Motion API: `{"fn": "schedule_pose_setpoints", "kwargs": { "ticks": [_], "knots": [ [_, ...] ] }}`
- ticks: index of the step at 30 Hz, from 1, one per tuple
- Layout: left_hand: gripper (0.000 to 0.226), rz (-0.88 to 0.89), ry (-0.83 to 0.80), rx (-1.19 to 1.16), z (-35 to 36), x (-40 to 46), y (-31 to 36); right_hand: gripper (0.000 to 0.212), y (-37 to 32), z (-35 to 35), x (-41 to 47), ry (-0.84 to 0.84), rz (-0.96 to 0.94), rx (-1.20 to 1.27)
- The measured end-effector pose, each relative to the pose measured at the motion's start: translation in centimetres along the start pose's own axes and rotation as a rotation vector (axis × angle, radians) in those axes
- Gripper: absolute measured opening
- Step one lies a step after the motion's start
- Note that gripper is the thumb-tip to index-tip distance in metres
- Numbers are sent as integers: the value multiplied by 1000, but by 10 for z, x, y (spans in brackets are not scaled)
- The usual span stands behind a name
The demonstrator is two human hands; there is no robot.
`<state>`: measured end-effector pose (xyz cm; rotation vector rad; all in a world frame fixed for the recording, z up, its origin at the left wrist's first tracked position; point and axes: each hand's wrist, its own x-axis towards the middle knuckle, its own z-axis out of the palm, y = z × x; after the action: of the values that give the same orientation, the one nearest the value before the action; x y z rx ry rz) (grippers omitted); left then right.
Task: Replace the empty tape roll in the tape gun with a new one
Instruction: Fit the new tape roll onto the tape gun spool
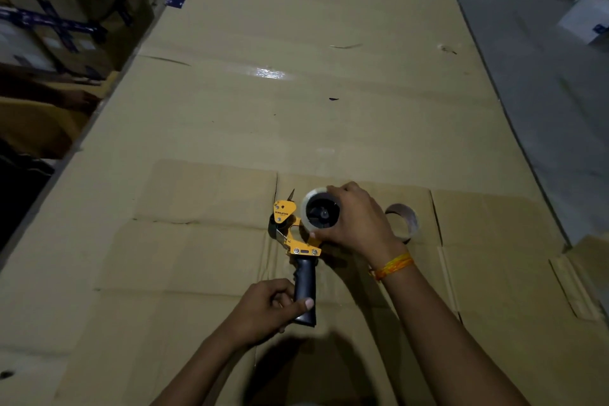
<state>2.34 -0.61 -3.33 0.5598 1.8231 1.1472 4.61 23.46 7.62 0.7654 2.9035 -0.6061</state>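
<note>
Right hand (357,219) cups the new tape roll (319,209) on the tape gun (298,241) hub; left hand (268,306), at six o'clock, grips the handle, which runs twelve-to-six.

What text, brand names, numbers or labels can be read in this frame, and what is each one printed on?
"XMUNIX", as far as it can be made out: black lettering on the yellow side plate of the tape gun.
Dark blue tape on the stacked boxes at the left: print too blurred to read.
Small blue tag at the cardboard's edge: too small to read.
New tape roll, empty core: no visible text.
</note>
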Motion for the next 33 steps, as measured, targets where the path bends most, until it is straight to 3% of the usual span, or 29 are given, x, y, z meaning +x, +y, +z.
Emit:
{"fn": "schedule_pose_setpoints", "kwargs": {
  "ticks": [5, 10, 13, 19, 23, 27, 31, 33],
  "knots": [
    [48, -16, -18, -43, 0, 2, -1, 80, 10, 1, 11, -103, 24, 103],
    [43, -24, -6, -42, 2, 3, -2, 92, 20, 15, 18, -175, 20, 53],
    [25, -17, -9, -48, 2, 3, -1, 88, 18, 14, 23, -179, 6, -31],
    [35, -17, -19, -53, 0, 1, 2, 76, 7, 9, 32, -243, -58, -227],
    [51, -13, -21, -44, 1, -2, 5, 89, -1, 3, 38, -329, -93, -246],
    [53, -16, -13, -57, 1, -3, 3, 94, -7, -2, 43, -375, -91, -278],
    [52, -19, 15, -38, 2, -5, 1, 105, -14, -7, 22, -281, -140, -253],
    [52, -11, 35, -10, 3, -4, 0, 82, -28, -3, 6, -155, -171, -164]
  ]
}}
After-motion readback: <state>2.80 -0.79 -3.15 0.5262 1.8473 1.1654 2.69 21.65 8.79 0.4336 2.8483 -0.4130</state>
